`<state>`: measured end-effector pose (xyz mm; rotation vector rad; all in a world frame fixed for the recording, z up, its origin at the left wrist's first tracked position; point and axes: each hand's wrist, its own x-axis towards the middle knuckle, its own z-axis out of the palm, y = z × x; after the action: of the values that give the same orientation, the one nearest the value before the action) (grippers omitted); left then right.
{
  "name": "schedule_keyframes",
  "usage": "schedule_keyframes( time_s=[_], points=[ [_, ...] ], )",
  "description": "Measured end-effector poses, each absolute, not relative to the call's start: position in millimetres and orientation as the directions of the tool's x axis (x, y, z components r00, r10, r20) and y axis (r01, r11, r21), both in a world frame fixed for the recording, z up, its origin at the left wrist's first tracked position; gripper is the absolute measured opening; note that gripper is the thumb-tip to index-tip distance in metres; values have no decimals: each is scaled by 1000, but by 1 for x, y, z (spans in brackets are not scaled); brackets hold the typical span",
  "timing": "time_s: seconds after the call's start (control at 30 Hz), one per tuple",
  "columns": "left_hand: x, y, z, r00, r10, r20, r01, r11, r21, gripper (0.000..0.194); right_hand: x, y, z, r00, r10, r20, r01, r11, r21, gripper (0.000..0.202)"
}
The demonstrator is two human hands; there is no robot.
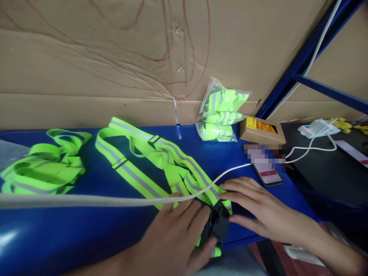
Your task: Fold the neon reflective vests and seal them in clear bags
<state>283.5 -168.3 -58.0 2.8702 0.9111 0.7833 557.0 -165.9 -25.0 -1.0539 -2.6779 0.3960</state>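
A neon green strap harness (138,178) with grey reflective stripes and black sliders lies on the blue table. At its near end is a black buckle (219,226). My left hand (179,230) is bent over the strap and the left side of the buckle, its fingers curled; what they pinch, if anything, is hidden. On the right side, my right hand (258,205) has its fingers spread, with the fingertips at the strap and the buckle's edge. A white cable (115,201) crosses in front of the harness.
A green strap pile (43,168) is at the left of the blue table (115,226). Bagged green straps (221,115) lean on the cardboard wall. To their right are a cardboard box (261,132), a phone (268,174), a black surface (313,165) and a blue frame (330,92).
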Motion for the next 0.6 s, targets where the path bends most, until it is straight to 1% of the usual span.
schedule_keyframes(
  time_s=[0.07, 0.1, 0.17, 0.23, 0.3, 0.33, 0.4, 0.43, 0.53, 0.6],
  points=[
    [289, -176, -67, 676, 606, 419, 553, -793, 256, 53, 557, -160, -30, -697, 710, 103, 642, 681, -354, 35],
    [292, -177, -71, 673, 621, 403, 555, -783, 279, 58, 557, -158, -33, -689, 720, 88, 650, 667, -364, 32],
    [297, -176, -78, 671, 644, 367, 547, -764, 341, 52, 557, -157, -38, -661, 747, 64, 672, 628, -393, 28],
    [298, -173, -81, 657, 679, 327, 521, -723, 454, 41, 558, -159, -43, -607, 793, 50, 689, 557, -463, 30],
    [297, -170, -80, 641, 705, 304, 477, -676, 561, 38, 560, -162, -45, -538, 842, 25, 671, 446, -592, 38],
    [296, -168, -79, 639, 706, 304, 454, -666, 593, 38, 561, -163, -45, -508, 861, -4, 643, 377, -666, 44],
    [295, -166, -78, 658, 683, 317, 411, -679, 609, 41, 561, -166, -44, -483, 872, -84, 578, 245, -779, 53],
    [295, -165, -78, 676, 663, 323, 394, -695, 602, 42, 561, -167, -43, -481, 868, -121, 562, 200, -803, 54],
    [295, -161, -80, 715, 601, 357, 375, -761, 529, 39, 559, -171, -42, -470, 866, -171, 594, 167, -787, 58],
    [295, -158, -81, 715, 577, 395, 406, -802, 437, 40, 558, -173, -45, -449, 882, -141, 632, 202, -748, 69]
  ],
)
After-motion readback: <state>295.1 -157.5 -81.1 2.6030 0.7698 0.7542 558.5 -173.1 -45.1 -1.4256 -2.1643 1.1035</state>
